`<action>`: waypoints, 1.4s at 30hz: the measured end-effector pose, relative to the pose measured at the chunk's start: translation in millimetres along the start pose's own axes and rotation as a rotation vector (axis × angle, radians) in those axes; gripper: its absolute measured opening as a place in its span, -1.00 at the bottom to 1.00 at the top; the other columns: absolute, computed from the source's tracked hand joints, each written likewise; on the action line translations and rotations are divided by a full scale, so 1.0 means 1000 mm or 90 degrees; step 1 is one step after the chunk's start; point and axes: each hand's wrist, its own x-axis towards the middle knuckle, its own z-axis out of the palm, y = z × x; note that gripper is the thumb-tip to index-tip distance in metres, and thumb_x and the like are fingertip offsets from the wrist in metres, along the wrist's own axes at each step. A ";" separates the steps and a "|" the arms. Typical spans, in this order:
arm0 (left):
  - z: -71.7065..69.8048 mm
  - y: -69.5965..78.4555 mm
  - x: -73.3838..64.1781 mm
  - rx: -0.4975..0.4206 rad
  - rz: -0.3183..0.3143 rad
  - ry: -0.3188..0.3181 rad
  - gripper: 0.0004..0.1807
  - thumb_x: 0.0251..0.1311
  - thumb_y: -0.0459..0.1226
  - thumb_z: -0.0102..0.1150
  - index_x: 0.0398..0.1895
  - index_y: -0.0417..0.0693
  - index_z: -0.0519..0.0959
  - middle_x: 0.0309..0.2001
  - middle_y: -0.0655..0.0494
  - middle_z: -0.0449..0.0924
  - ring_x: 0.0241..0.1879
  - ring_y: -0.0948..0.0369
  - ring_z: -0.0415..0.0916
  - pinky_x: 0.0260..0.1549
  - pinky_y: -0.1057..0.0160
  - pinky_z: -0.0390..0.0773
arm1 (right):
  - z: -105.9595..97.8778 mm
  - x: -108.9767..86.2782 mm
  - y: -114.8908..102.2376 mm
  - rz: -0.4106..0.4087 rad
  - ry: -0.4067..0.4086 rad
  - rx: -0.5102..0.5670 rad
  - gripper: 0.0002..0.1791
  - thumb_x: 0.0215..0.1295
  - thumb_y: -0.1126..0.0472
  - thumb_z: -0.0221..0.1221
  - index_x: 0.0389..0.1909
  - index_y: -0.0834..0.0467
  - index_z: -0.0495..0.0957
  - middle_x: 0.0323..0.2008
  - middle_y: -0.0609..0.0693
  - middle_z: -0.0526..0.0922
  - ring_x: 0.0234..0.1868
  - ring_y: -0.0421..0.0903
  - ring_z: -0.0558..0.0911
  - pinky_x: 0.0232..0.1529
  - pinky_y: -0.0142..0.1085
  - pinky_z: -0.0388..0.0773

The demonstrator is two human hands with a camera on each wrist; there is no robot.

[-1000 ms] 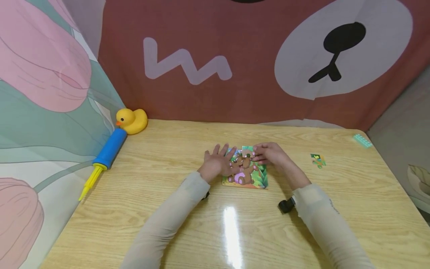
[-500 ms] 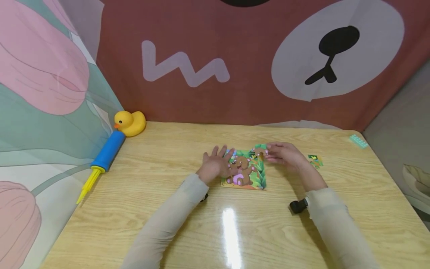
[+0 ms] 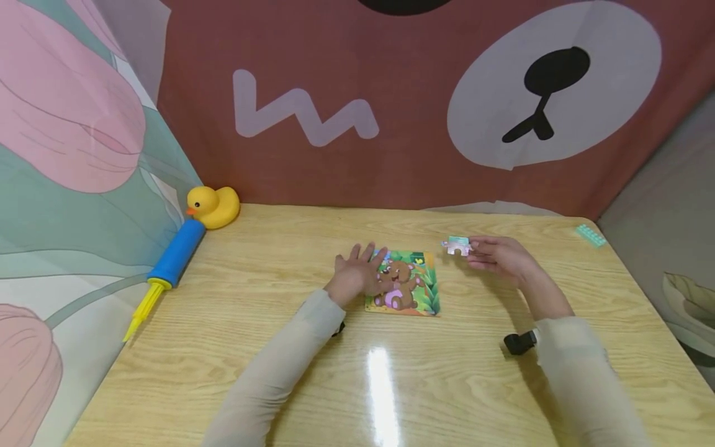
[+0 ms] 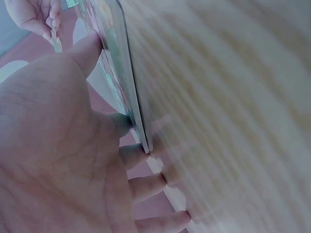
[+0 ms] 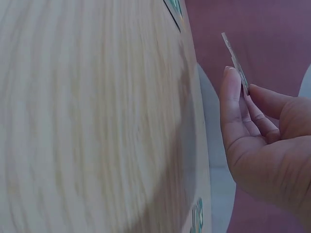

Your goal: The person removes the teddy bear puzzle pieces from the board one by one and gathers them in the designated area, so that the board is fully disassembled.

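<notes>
A flat bear jigsaw puzzle [image 3: 427, 288] lies on the wooden table in the head view. My left hand [image 3: 357, 276] rests on its left side with spread fingers. In the left wrist view the thumb [image 4: 90, 51] lies on the puzzle's face and other fingertips reach down to the tabletop beyond its edge. My right hand [image 3: 499, 257] is raised to the right of the puzzle, apart from it. Between thumb and fingers it pinches a puzzle piece [image 3: 458, 246], pink and green, seen nearly edge-on in the right wrist view.
Another loose puzzle piece [image 5: 197, 216] lies on the table, hidden behind my right hand in the head view. A yellow rubber duck [image 3: 215, 207] and a blue hand pump [image 3: 177, 251] stand at the left edge. A mint toy brick [image 3: 590, 235] lies at the far right corner.
My right hand has lifted the puzzle piece off the puzzle's top right and carried it to the right. My left hand has stayed on the puzzle. The view has shifted slightly.
</notes>
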 end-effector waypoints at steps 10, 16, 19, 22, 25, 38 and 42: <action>0.001 -0.001 0.001 -0.006 -0.001 0.003 -0.03 0.33 0.43 -0.18 0.66 0.40 -0.29 0.68 0.21 -0.39 0.67 0.01 -0.36 0.52 -0.31 -0.05 | -0.023 -0.010 0.000 -0.003 -0.008 0.037 -0.34 0.63 0.26 -0.12 0.55 0.47 -0.12 -0.17 -0.09 0.72 -0.09 -0.18 0.77 0.09 -0.34 0.67; 0.001 -0.001 0.001 -0.007 0.000 0.006 -0.03 0.33 0.43 -0.18 0.66 0.41 -0.28 0.68 0.20 -0.37 0.67 0.01 -0.35 0.52 -0.32 -0.03 | -0.039 -0.017 0.003 0.000 0.001 0.034 -0.41 0.63 0.28 -0.14 0.53 0.43 -0.02 -0.16 -0.12 0.73 -0.08 -0.18 0.78 0.06 -0.34 0.67; 0.001 -0.001 0.002 -0.008 0.001 0.009 -0.04 0.34 0.42 -0.17 0.66 0.41 -0.27 0.68 0.20 -0.37 0.66 0.01 -0.34 0.51 -0.32 -0.02 | -0.045 -0.020 0.004 0.008 0.007 0.009 -0.38 0.64 0.27 -0.17 0.56 0.43 -0.09 -0.15 -0.16 0.72 -0.08 -0.22 0.77 0.07 -0.35 0.67; 0.001 -0.001 0.002 -0.012 0.003 0.010 -0.04 0.34 0.41 -0.15 0.66 0.40 -0.26 0.68 0.19 -0.37 0.66 0.00 -0.34 0.50 -0.33 -0.01 | -0.048 -0.022 0.005 0.021 0.013 -0.015 -0.35 0.65 0.26 -0.19 0.57 0.46 -0.16 -0.16 -0.19 0.71 -0.09 -0.26 0.76 0.06 -0.36 0.67; 0.001 -0.001 0.002 -0.012 0.004 0.011 -0.04 0.34 0.41 -0.15 0.66 0.39 -0.26 0.68 0.18 -0.36 0.66 0.00 -0.34 0.50 -0.33 0.00 | -0.050 -0.023 0.007 0.032 0.017 -0.019 -0.35 0.64 0.28 -0.18 0.55 0.48 -0.15 -0.17 -0.17 0.70 -0.11 -0.26 0.76 0.04 -0.36 0.68; 0.002 0.000 0.001 -0.007 -0.008 0.015 -0.01 0.32 0.43 -0.14 0.66 0.37 -0.24 0.68 0.17 -0.34 0.66 -0.01 -0.30 0.50 -0.29 0.06 | -0.047 -0.021 0.010 0.057 0.046 -0.136 -0.39 0.65 0.27 -0.20 0.51 0.55 -0.07 -0.24 -0.17 0.71 -0.21 -0.31 0.76 -0.03 -0.37 0.70; 0.000 0.002 -0.001 -0.017 -0.005 0.015 -0.02 0.33 0.41 -0.13 0.66 0.35 -0.23 0.68 0.15 -0.34 0.66 -0.03 -0.30 0.49 -0.30 0.07 | -0.046 -0.023 0.010 0.062 0.067 -0.184 -0.41 0.65 0.26 -0.19 0.49 0.56 0.00 -0.23 -0.18 0.70 -0.23 -0.31 0.76 -0.04 -0.33 0.72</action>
